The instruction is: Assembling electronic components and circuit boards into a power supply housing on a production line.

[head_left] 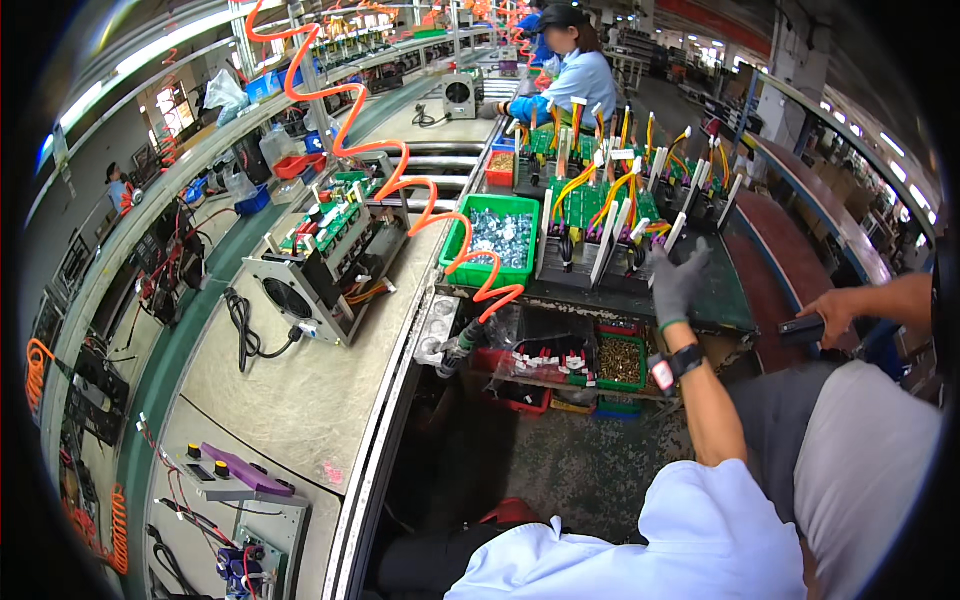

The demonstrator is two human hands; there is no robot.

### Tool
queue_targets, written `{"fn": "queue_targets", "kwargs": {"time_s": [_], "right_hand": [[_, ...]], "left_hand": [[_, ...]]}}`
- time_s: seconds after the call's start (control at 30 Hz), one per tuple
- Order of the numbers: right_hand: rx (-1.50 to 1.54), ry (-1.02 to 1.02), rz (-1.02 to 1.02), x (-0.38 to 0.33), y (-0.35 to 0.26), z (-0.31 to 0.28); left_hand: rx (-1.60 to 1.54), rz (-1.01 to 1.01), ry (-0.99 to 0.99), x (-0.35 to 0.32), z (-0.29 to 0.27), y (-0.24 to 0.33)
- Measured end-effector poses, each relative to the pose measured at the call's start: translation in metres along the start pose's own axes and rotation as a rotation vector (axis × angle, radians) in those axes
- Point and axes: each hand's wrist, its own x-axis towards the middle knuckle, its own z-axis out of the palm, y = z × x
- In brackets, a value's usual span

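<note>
My right hand (678,285), in a grey glove, reaches forward with its fingers spread and nothing visible in them. A dark watch (685,360) is on that wrist. The hand is over the near right part of a dark bench top, close beside a group of green circuit boards (590,200) with white upright strips and yellow and red wires. Whether the fingers touch a board I cannot tell. My left hand is out of view. Left of the boards lies a green bin (455,240) of small shiny metal parts.
An orange coiled air hose (415,190) hangs over the line. A power unit with a fan (325,280) sits on the conveyor. Parts bins (620,360) are below the bench. At right, another person's hand (830,315) holds a black object; a co-worker (580,85) is farther back.
</note>
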Motion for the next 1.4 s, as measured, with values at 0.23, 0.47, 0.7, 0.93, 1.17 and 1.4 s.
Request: {"fn": "queue_targets", "kwargs": {"time_s": [0.23, 0.47, 0.7, 0.93, 1.17, 1.4], "right_hand": [[0.677, -0.449, 0.261, 0.104, 0.041, 0.065], [0.373, -0.301, 0.370, 0.117, 0.023, 0.072], [0.167, -0.133, 0.326, 0.126, -0.021, 0.061], [0.227, 0.008, 0.055, 0.139, -0.098, -0.018], [0.783, -0.105, -0.118, 0.040, -0.197, -0.125], [1.428, -0.659, 0.090, -0.095, -0.247, -0.149]], "left_hand": [[-0.003, -0.068, -0.060, -0.004, 0.004, 0.039], [-0.083, -0.075, -0.105, -0.004, 0.003, 0.050], [-0.182, -0.065, -0.117, 0.005, 0.008, 0.056], [-0.323, -0.155, -0.215, 0.017, 0.026, 0.059], [-0.457, -0.063, -0.420, -0.011, 0.032, 0.127], [-0.940, -0.100, -1.055, -0.022, 0.040, 0.259]]}}
